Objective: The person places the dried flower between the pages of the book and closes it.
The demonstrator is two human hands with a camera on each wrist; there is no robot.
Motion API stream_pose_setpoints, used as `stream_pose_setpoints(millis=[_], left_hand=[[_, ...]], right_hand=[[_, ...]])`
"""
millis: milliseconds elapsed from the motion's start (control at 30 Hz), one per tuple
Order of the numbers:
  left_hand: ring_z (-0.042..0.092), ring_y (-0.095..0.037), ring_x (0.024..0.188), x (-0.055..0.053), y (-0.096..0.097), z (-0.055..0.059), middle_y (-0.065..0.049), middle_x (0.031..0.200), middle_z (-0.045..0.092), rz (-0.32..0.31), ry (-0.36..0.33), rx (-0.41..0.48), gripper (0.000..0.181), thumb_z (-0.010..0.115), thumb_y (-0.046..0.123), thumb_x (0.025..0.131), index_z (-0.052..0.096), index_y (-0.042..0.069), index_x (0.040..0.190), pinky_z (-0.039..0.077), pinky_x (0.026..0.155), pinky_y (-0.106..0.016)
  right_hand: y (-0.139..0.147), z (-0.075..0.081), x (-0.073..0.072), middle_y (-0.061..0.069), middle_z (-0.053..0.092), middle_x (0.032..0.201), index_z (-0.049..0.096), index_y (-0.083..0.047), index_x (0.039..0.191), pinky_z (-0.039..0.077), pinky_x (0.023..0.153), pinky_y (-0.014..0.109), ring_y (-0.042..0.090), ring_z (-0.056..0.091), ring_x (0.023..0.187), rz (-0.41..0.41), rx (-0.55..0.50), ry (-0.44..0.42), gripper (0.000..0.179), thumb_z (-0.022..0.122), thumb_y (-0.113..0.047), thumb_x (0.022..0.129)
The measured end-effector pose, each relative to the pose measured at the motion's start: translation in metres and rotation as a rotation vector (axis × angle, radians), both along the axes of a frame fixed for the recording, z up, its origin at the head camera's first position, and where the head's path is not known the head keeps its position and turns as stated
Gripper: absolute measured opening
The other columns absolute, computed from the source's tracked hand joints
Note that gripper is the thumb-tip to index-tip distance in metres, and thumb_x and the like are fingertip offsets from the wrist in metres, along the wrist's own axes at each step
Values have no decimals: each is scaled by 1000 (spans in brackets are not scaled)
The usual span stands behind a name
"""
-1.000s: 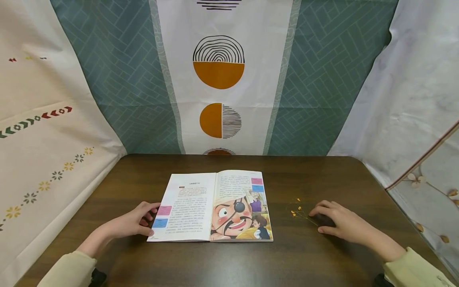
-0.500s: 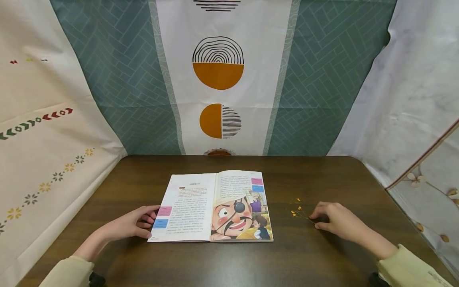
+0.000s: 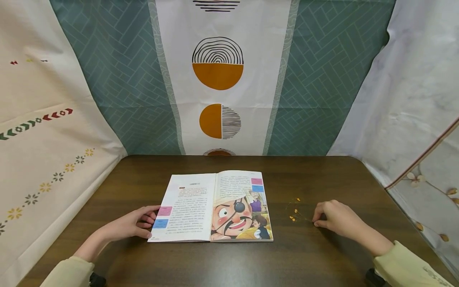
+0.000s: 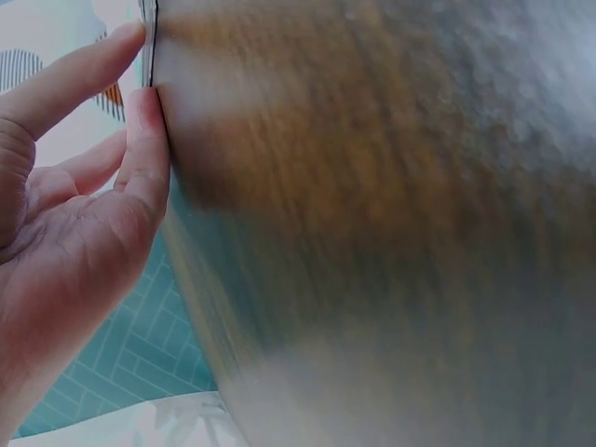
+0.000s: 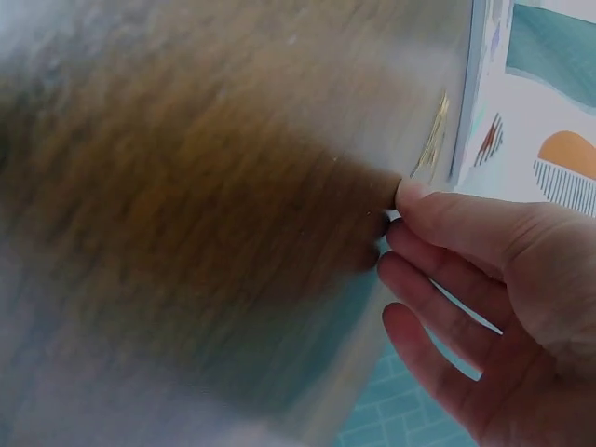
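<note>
An open book (image 3: 190, 207) lies flat on the dark wooden table, with text on the left page and a cartoon of a man with an eye patch on the right. My left hand (image 3: 132, 225) rests at its left edge, thumb near the lower corner; in the left wrist view, the thumb and a finger touch the book's edge (image 4: 151, 42). To the right of the book, my right hand (image 3: 337, 219) pinches the thin stem of a small sprig of yellow dried flowers (image 3: 293, 218) between thumb and forefinger. The sprig (image 5: 433, 140) appears thin and blurred in the right wrist view.
The wooden table (image 3: 229, 263) ends at a patterned cloth backdrop (image 3: 312, 99). A cream cloth (image 3: 46, 151) hangs on the left, and a pale floral cloth (image 3: 408, 119) hangs on the right.
My right thumb and forefinger have come together on the stem. The flowers have since shifted slightly, with the hand a little to the right. My left hand has barely moved.
</note>
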State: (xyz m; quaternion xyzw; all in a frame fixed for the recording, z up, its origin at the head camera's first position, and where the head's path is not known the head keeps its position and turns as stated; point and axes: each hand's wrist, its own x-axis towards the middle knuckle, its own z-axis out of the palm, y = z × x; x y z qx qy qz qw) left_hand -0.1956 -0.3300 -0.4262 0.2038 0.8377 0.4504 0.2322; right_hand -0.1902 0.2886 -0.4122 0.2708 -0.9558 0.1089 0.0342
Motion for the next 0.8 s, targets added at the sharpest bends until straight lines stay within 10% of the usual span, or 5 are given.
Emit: stream_pose_setpoints(millis=[800], left_hand=[[49, -2, 101, 2, -1, 0, -19, 116, 45, -10, 7, 15, 84, 75, 8, 83, 25, -15, 147, 48, 88, -12]], right_hand=[[2, -2, -14, -19, 50, 69, 57, -28, 71, 37, 54, 17, -7, 43, 63, 106, -12, -78, 28, 75, -9, 79]])
